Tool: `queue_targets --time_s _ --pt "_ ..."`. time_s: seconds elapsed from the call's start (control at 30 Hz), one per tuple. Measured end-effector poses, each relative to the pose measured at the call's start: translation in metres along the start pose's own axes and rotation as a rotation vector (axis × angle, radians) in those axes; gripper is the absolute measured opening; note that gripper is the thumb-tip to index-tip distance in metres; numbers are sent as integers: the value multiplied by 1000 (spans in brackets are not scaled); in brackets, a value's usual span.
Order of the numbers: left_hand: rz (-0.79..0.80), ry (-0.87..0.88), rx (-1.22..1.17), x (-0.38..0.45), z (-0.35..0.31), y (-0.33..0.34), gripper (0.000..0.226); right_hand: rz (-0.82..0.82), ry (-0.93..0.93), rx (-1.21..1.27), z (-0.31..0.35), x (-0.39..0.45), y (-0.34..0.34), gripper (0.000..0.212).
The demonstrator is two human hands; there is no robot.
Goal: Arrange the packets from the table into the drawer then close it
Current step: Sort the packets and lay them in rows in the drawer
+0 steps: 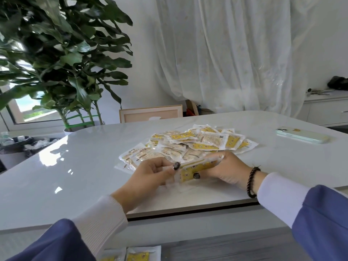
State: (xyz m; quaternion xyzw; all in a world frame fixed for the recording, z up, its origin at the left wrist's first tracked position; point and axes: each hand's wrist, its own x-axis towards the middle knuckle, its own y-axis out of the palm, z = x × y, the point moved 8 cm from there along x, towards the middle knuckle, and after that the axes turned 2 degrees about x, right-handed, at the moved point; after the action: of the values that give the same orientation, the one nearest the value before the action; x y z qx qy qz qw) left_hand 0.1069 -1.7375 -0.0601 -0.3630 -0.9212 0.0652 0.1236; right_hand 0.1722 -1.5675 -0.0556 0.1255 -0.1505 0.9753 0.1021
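Holding small stack of packets [195, 169] between left hand [150, 176] and right hand [226, 171], fingers curled round its ends, just in front of packet pile [197, 144] on table [84, 166]. Risk: slippery wrappers slide, stack fans out, falls beside drawer [216, 247] below table edge.

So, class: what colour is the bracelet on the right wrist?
Dark, near-black beads: bracelet, head view.

Single head-worn wide-angle view, forward and down, close over the table [94, 166] edge.
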Motion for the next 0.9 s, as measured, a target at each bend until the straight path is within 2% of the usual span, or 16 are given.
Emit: queue_targets --time_s 0.1,0.13,0.2,0.23,0.3,0.4,0.47,0.53,0.7,0.8,0.9 --pt "-130 -22 -50 11 -7 -20 13 -21 66 19 -7 -2 -21 29" --pt "-215 7 38 16 -11 -30 10 -48 85 48 -9 -4 -29 29" --pt "-352 124 390 25 -28 -44 8 -100 84 106 -14 -7 -40 36" --pt "-346 184 576 31 -36 -43 16 -120 84 132 -17 -7 -42 42" --pt "-206 241 821 45 -40 -29 28 -146 91 146 -18 -7 -41 44" --pt "9 150 1080 69 -23 -9 33 -183 107 94 -17 -6 -41 35" --pt "38 63 1116 81 -10 -5 42 -188 111 80 -18 -6 -40 34" --pt "-28 52 1108 90 -6 -5 46 -191 120 70 -20 -7 -41 33" --pt "-124 161 1494 98 -9 4 45 -213 125 55 -21 -10 -45 29" --pt "-236 251 1615 93 -25 6 38 -296 134 34 -21 -11 -50 29" --pt "-405 317 1487 78 -47 -3 23 -355 139 28 -20 -14 -54 22"
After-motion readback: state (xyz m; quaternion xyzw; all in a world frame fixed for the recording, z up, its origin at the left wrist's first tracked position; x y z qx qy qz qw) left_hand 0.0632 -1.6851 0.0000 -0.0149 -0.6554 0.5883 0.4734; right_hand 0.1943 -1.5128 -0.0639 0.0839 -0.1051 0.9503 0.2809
